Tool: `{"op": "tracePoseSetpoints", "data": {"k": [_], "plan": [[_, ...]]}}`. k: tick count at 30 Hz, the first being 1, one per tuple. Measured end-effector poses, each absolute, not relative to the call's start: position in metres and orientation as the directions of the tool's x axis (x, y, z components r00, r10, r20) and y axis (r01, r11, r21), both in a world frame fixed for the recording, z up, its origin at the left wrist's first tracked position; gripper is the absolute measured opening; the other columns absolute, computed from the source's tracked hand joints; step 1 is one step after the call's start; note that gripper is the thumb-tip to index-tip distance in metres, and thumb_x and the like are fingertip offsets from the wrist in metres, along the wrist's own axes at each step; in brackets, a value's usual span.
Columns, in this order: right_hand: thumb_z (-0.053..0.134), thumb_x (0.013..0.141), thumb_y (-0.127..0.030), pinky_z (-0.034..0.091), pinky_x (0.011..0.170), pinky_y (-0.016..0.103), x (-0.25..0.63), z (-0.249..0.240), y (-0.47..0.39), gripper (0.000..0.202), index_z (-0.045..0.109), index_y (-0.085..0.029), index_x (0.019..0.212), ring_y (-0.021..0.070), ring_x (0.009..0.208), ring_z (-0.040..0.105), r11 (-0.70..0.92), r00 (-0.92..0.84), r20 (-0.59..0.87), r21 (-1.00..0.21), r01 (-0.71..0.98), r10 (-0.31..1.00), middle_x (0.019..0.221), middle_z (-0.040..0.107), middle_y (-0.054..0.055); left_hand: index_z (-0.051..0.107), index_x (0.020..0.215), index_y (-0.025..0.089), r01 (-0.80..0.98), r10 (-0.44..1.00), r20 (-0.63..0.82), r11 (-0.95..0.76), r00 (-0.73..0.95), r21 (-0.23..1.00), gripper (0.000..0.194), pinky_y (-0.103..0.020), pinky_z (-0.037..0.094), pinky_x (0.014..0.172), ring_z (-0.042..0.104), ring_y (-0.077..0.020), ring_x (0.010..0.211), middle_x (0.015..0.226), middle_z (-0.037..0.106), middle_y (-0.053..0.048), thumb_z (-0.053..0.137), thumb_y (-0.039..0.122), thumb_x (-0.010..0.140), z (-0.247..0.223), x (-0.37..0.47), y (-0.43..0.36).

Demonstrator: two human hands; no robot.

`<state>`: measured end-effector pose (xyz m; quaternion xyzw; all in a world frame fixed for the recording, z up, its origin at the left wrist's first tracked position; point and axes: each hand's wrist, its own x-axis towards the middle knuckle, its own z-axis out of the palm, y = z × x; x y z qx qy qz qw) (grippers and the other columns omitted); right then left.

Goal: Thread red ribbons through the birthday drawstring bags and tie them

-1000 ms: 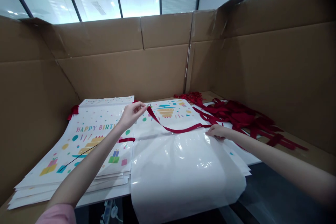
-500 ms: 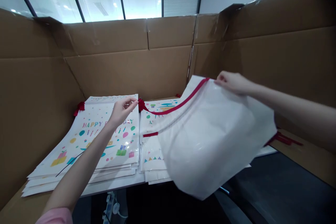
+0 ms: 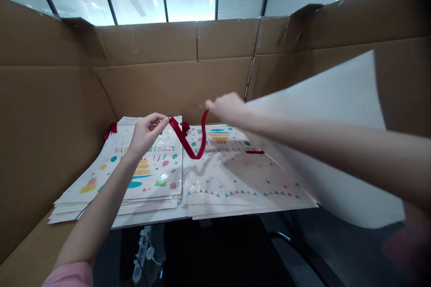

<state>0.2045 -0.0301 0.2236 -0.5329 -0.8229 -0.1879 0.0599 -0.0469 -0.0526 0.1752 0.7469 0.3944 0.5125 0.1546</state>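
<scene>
Between the thumb and fingers of my left hand [image 3: 149,131] is one end of a dark red ribbon [image 3: 191,152], above the left stack of birthday-print sheets [image 3: 117,184]. The ribbon sags in a V and rises to my right hand [image 3: 225,106], whose fingers are closed on it. A large white sheet [image 3: 323,94] spreads behind and below my right forearm, tilted up; whether my right hand also grips it is hidden. Below lies the right stack of printed sheets [image 3: 229,179], with a short red strip [image 3: 255,152] on it.
Cardboard walls [image 3: 151,85] rise at the back and both sides. A red bow [image 3: 111,130] is at the left stack's back corner. A power strip [image 3: 140,251] and a black chair [image 3: 218,251] are below the table's front edge.
My right hand has moved left, toward my left hand, and the ribbon between them now hangs in a V. The white sheet has swung right, uncovering more of the right stack.
</scene>
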Motion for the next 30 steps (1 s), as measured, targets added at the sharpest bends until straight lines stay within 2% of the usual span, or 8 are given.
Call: {"op": "tracePoseSetpoints", "data": {"k": [4, 7, 10, 14, 17, 22, 26, 30], "plan": [[0.054, 0.084, -0.019, 0.043, 0.079, 0.037, 0.169, 0.116, -0.036, 0.027, 0.056, -0.009, 0.109, 0.0308, 0.099, 0.060, 0.398, -0.398, -0.041, 0.174, 0.901, 0.917, 0.098, 0.065, 0.019, 0.063, 0.079, 0.016, 0.442, 0.764, 0.621, -0.625, 0.174, 0.644, 0.022, -0.016, 0.034, 0.041, 0.047, -0.0082, 0.053, 0.062, 0.052, 0.001, 0.057, 0.037, 0.082, 0.167, -0.050, -0.063], [0.059, 0.079, -0.019, 0.045, 0.075, 0.033, 0.164, 0.065, -0.040, 0.032, 0.057, -0.009, 0.109, 0.0301, 0.094, 0.062, 0.421, -0.408, -0.115, 0.138, 0.897, 0.906, 0.098, 0.065, 0.019, 0.063, 0.078, 0.016, 0.466, 0.782, 0.595, -0.604, 0.188, 0.646, 0.024, -0.016, 0.034, 0.041, 0.047, -0.0087, 0.054, 0.064, 0.053, 0.000, 0.057, 0.040, 0.082, 0.160, -0.053, -0.069], [0.048, 0.087, -0.026, 0.046, 0.074, 0.034, 0.170, 0.041, -0.039, 0.029, 0.059, -0.009, 0.109, 0.0302, 0.094, 0.062, 0.406, -0.392, -0.144, 0.078, 0.911, 0.908, 0.102, 0.064, 0.020, 0.063, 0.078, 0.016, 0.484, 0.797, 0.571, -0.586, 0.200, 0.650, 0.026, -0.017, 0.033, 0.041, 0.046, -0.0086, 0.052, 0.061, 0.052, 0.000, 0.057, 0.041, 0.081, 0.153, -0.055, -0.070], [0.035, 0.092, -0.042, 0.046, 0.077, 0.033, 0.193, 0.030, -0.040, 0.042, 0.063, -0.014, 0.105, 0.0273, 0.095, 0.061, 0.410, -0.408, -0.166, -0.028, 0.912, 0.898, 0.104, 0.063, 0.016, 0.063, 0.077, 0.017, 0.489, 0.804, 0.553, -0.580, 0.217, 0.651, 0.028, -0.018, 0.034, 0.043, 0.045, -0.0087, 0.051, 0.060, 0.051, 0.001, 0.056, 0.043, 0.082, 0.145, -0.051, -0.063], [0.032, 0.092, -0.048, 0.044, 0.085, 0.032, 0.217, 0.029, -0.049, 0.047, 0.063, -0.020, 0.114, 0.0236, 0.101, 0.058, 0.429, -0.470, -0.181, -0.227, 0.874, 0.864, 0.108, 0.060, 0.012, 0.063, 0.077, 0.017, 0.479, 0.798, 0.547, -0.595, 0.253, 0.645, 0.027, -0.019, 0.037, 0.048, 0.046, -0.0092, 0.054, 0.061, 0.052, 0.001, 0.055, 0.042, 0.083, 0.140, -0.042, -0.055], [0.037, 0.091, -0.045, 0.024, 0.109, 0.042, 0.252, 0.035, -0.068, 0.054, 0.044, -0.020, 0.138, 0.0272, 0.133, 0.032, 0.446, -0.655, -0.325, -0.525, 0.725, 0.682, 0.140, 0.041, 0.013, 0.062, 0.078, 0.016, 0.441, 0.811, 0.508, -0.585, 0.291, 0.681, 0.027, -0.020, 0.036, 0.048, 0.044, -0.0091, 0.053, 0.064, 0.053, 0.000, 0.054, 0.042, 0.083, 0.132, -0.021, -0.039], [0.042, 0.089, -0.034, 0.015, 0.113, 0.047, 0.265, 0.049, -0.067, 0.046, 0.049, -0.026, 0.134, 0.0264, 0.140, 0.013, 0.373, -0.718, -0.459, -0.635, 0.677, 0.523, 0.149, 0.028, 0.004, 0.061, 0.077, 0.016, 0.424, 0.813, 0.496, -0.583, 0.306, 0.693, 0.027, -0.020, 0.037, 0.049, 0.045, -0.0092, 0.054, 0.065, 0.053, 0.000, 0.054, 0.041, 0.083, 0.128, -0.006, -0.029], [0.044, 0.088, -0.046, 0.015, 0.111, 0.053, 0.263, 0.056, -0.067, 0.048, 0.050, -0.029, 0.133, 0.0303, 0.140, 0.010, 0.373, -0.715, -0.507, -0.620, 0.691, 0.482, 0.150, 0.027, 0.005, 0.061, 0.076, 0.016, 0.422, 0.822, 0.480, -0.570, 0.307, 0.705, 0.028, -0.019, 0.037, 0.047, 0.043, -0.0083, 0.051, 0.062, 0.050, 0.001, 0.055, 0.042, 0.082, 0.126, 0.001, -0.028]]}}
